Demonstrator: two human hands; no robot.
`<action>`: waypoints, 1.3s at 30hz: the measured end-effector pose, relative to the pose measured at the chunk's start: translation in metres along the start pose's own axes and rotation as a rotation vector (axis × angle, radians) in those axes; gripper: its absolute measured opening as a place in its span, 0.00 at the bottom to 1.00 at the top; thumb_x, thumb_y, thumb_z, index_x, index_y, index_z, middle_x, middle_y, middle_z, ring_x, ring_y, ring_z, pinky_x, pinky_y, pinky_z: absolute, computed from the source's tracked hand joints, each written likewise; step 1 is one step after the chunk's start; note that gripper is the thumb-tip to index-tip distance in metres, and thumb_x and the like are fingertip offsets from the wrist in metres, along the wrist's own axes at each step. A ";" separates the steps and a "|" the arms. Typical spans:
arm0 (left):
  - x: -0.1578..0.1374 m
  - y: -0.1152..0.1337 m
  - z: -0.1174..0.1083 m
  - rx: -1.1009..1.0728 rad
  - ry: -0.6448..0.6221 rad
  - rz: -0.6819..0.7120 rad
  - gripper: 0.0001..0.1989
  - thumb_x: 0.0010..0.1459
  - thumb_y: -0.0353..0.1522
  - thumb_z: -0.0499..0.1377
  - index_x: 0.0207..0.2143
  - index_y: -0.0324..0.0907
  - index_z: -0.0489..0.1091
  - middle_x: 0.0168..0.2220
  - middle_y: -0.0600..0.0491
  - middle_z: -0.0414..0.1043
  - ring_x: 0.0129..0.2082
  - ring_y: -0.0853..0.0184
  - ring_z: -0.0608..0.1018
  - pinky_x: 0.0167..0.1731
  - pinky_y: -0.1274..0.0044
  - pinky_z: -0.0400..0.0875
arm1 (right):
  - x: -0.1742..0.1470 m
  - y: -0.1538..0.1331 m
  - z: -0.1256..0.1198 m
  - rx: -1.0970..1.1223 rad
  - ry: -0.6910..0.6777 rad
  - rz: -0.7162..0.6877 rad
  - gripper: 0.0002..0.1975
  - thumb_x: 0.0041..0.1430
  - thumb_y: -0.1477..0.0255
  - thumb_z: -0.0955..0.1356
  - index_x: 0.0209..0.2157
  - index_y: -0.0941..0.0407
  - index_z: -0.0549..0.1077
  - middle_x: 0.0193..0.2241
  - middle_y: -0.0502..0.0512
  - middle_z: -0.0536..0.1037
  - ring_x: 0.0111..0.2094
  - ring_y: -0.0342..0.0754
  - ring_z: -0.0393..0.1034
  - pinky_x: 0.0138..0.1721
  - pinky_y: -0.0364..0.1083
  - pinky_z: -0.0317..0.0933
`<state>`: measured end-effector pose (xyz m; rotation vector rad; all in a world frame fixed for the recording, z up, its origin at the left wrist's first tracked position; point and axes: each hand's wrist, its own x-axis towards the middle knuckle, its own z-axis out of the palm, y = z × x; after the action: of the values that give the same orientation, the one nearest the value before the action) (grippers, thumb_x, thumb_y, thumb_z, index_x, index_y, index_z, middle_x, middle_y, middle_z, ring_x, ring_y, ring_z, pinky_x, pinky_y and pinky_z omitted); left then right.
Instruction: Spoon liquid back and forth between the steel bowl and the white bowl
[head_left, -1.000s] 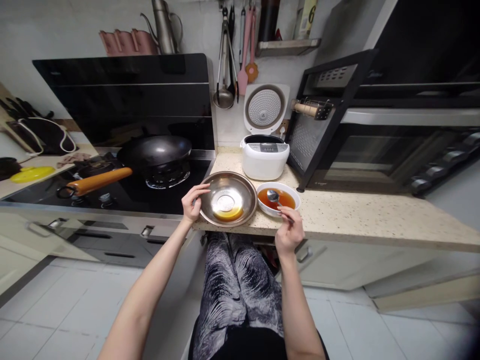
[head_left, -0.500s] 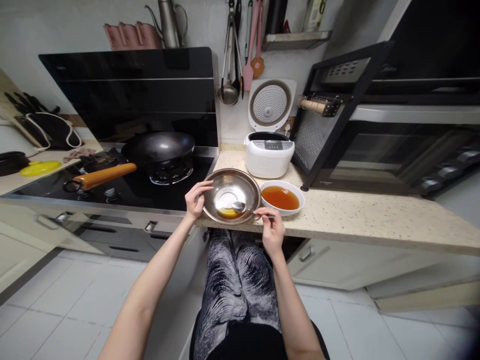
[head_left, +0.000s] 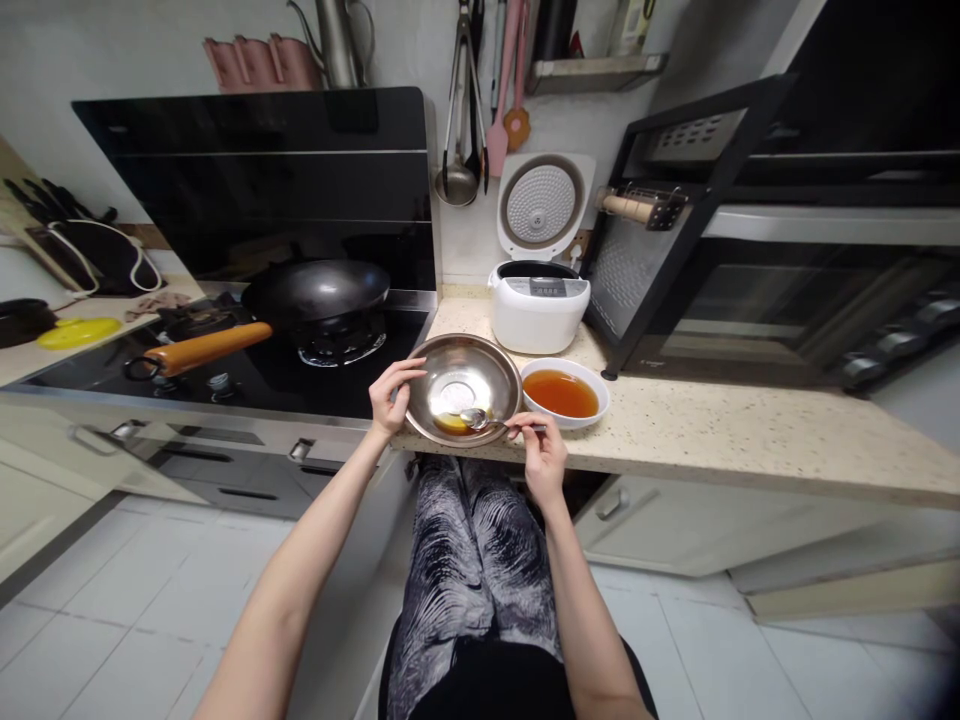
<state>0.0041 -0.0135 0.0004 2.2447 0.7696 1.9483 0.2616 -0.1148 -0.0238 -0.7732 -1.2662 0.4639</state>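
Note:
My left hand point(head_left: 391, 396) grips the left rim of a shiny metal bowl point(head_left: 491, 365), its thumb outside and fingers over the edge. In my right hand point(head_left: 543, 452) is a metal spoon point(head_left: 475, 418), held by the handle between thumb and fingers. The spoon's head dips into a small pool of yellow and amber liquid point(head_left: 454, 424) at the near side of the bowl. Close by on the right, a white bowl point(head_left: 605, 408) holds reddish-brown liquid point(head_left: 561, 393); my right hand is just below its left edge.
Behind the bowls stands a white rice cooker point(head_left: 540, 318) with its lid raised. A black wok point(head_left: 322, 290) with an orange-brown handle point(head_left: 210, 349) sits on the stove to the left. An oven point(head_left: 787, 310) and a black rack point(head_left: 622, 240) occupy the right side.
The spoon's head has shifted slightly left and down in the metal bowl, and its handle shows more clearly. My left hand stays on the rim.

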 end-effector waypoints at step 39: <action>-0.002 -0.003 0.001 -0.056 0.006 0.027 0.15 0.67 0.35 0.54 0.43 0.42 0.80 0.51 0.44 0.81 0.49 0.55 0.82 0.49 0.62 0.76 | 0.006 0.005 -0.001 0.202 0.165 0.088 0.08 0.68 0.64 0.68 0.37 0.53 0.70 0.33 0.50 0.80 0.27 0.42 0.72 0.34 0.44 0.69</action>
<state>0.0036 -0.0116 -0.0025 2.2294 0.6804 1.9641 0.2643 -0.1072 -0.0235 -0.6828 -1.0176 0.5781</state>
